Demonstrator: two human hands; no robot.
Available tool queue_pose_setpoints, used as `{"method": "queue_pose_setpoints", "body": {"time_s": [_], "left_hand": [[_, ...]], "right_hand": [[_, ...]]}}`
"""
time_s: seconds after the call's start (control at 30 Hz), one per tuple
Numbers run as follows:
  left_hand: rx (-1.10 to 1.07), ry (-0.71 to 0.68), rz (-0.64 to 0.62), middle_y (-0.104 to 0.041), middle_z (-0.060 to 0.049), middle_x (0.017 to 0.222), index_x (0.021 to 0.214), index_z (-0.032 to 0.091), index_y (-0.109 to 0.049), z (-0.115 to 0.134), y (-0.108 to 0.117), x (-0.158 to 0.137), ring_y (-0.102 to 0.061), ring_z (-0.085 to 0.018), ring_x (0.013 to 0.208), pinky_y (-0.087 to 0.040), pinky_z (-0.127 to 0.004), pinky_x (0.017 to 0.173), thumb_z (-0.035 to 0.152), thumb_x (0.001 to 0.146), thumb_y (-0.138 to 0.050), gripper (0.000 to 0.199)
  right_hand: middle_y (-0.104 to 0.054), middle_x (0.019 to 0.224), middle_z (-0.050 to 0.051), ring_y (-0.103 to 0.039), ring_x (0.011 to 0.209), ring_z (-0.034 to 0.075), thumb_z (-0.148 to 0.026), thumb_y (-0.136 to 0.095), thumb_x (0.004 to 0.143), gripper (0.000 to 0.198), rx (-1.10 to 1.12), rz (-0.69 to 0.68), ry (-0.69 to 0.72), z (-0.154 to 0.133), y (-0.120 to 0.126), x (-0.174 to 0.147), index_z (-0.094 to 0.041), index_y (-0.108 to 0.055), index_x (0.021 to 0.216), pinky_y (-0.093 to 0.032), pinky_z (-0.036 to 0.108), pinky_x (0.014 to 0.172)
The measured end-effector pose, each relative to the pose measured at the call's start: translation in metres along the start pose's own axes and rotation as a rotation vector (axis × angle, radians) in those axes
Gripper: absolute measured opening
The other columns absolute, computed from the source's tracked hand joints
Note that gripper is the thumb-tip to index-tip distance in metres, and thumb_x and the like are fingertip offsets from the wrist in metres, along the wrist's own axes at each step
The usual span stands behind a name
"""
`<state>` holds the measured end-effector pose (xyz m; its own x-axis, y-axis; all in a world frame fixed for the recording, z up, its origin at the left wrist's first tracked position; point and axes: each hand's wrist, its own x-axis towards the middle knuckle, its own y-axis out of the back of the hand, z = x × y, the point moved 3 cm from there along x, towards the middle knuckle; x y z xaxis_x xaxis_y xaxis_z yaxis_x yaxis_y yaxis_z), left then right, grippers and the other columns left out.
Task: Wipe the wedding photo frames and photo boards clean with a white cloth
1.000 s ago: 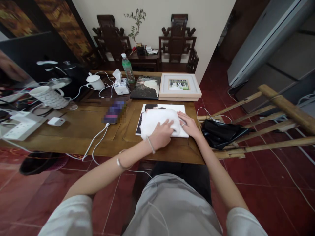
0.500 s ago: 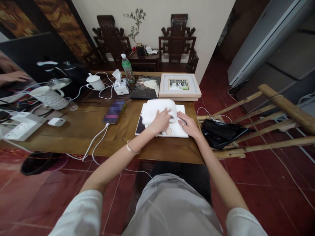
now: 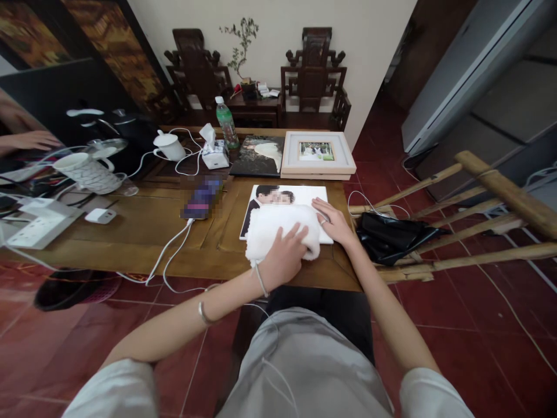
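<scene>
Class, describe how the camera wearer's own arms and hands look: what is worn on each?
Loose, pale grey short sleeves cover the upper arms. A thin, pale bracelet circles the left wrist, with a wider silvery bangle further up that forearm. The left hand and right hand wear no gloves; the right has a small ring.

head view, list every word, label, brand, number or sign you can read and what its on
No text can be read.
Green drink bottle: label too small and blurred.
Phone: screen pixelated.
Tissue box: printed marks too small.
Photo panel: no lettering visible on its uncovered part.
</scene>
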<state>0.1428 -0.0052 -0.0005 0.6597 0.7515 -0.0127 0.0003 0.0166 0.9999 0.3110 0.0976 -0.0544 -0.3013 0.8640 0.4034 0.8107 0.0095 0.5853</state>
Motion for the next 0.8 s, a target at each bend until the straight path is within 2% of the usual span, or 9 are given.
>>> {"method": "queue_pose_setpoints", "body": {"time_s": [0.13,0.27,0.4,0.47,0.53,0.63,0.73,0.8], "left_hand": [[0.003,0.054,0.005,-0.044,-0.014,0.147,0.109,0.014,-0.068,-0.039,0.005,0.038,-0.037,-0.030,0.137,-0.042,-0.049,0.102,0.002,0.079,-0.045,0.039],[-0.001,0.114,0.011,-0.051,-0.018,0.140,0.108,0.011,-0.067,-0.079,0.013,0.077,-0.053,-0.028,0.124,-0.046,-0.041,0.097,0.004,0.080,-0.045,0.037],[-0.030,0.213,0.015,-0.061,-0.018,0.125,0.108,0.010,-0.067,-0.100,0.014,0.097,-0.058,-0.025,0.117,-0.045,-0.035,0.098,0.004,0.082,-0.044,0.035],[-0.025,0.227,0.030,-0.058,-0.018,0.130,0.107,0.010,-0.067,-0.096,0.012,0.093,-0.054,-0.026,0.122,-0.044,-0.038,0.099,0.003,0.081,-0.044,0.035],[-0.007,0.207,0.047,-0.051,-0.018,0.139,0.105,0.010,-0.068,-0.081,0.007,0.078,-0.046,-0.030,0.130,-0.042,-0.045,0.102,0.003,0.080,-0.045,0.034],[0.000,0.143,0.064,-0.045,-0.016,0.145,0.103,0.011,-0.069,-0.045,0.001,0.039,-0.035,-0.033,0.139,-0.037,-0.055,0.105,0.003,0.080,-0.044,0.034],[-0.017,0.064,0.035,-0.042,-0.015,0.148,0.099,0.013,-0.070,-0.013,-0.002,-0.006,-0.031,-0.033,0.141,-0.033,-0.059,0.108,0.000,0.077,-0.044,0.036],[-0.050,-0.021,0.002,-0.039,-0.012,0.151,0.094,0.014,-0.071,-0.002,-0.002,-0.028,-0.028,-0.033,0.142,-0.032,-0.058,0.109,0.001,0.075,-0.046,0.034]], "right_hand": [[-0.060,0.134,0.005,-0.047,0.133,0.024,-0.030,-0.053,0.088,0.037,0.010,0.003,-0.019,0.001,0.000,0.000,-0.025,-0.065,0.123,-0.032,0.048,0.116],[-0.060,0.134,0.005,-0.048,0.133,0.023,-0.031,-0.053,0.088,0.036,0.006,0.006,-0.002,0.002,0.000,0.000,-0.026,-0.065,0.122,-0.034,0.048,0.115],[-0.060,0.133,0.006,-0.049,0.132,0.023,-0.029,-0.051,0.089,0.036,-0.012,0.013,0.010,0.002,0.000,-0.001,-0.024,-0.066,0.121,-0.035,0.047,0.115],[-0.060,0.134,0.006,-0.048,0.132,0.023,-0.029,-0.051,0.089,0.036,-0.013,0.011,0.009,0.002,0.000,-0.001,-0.024,-0.065,0.122,-0.035,0.047,0.115],[-0.060,0.134,0.005,-0.048,0.133,0.023,-0.029,-0.051,0.089,0.036,-0.011,0.008,0.004,0.001,-0.001,-0.001,-0.025,-0.065,0.122,-0.035,0.047,0.115],[-0.060,0.134,0.005,-0.048,0.132,0.023,-0.030,-0.051,0.089,0.036,-0.009,0.007,-0.006,0.000,0.000,-0.001,-0.024,-0.065,0.122,-0.034,0.047,0.115],[-0.060,0.135,0.006,-0.047,0.133,0.023,-0.030,-0.050,0.089,0.037,-0.012,0.003,-0.012,-0.001,0.000,-0.001,-0.023,-0.065,0.122,-0.033,0.046,0.116],[-0.059,0.135,0.006,-0.047,0.133,0.023,-0.029,-0.050,0.090,0.037,-0.013,0.003,-0.009,-0.002,0.000,-0.001,-0.023,-0.065,0.122,-0.033,0.046,0.116]]}}
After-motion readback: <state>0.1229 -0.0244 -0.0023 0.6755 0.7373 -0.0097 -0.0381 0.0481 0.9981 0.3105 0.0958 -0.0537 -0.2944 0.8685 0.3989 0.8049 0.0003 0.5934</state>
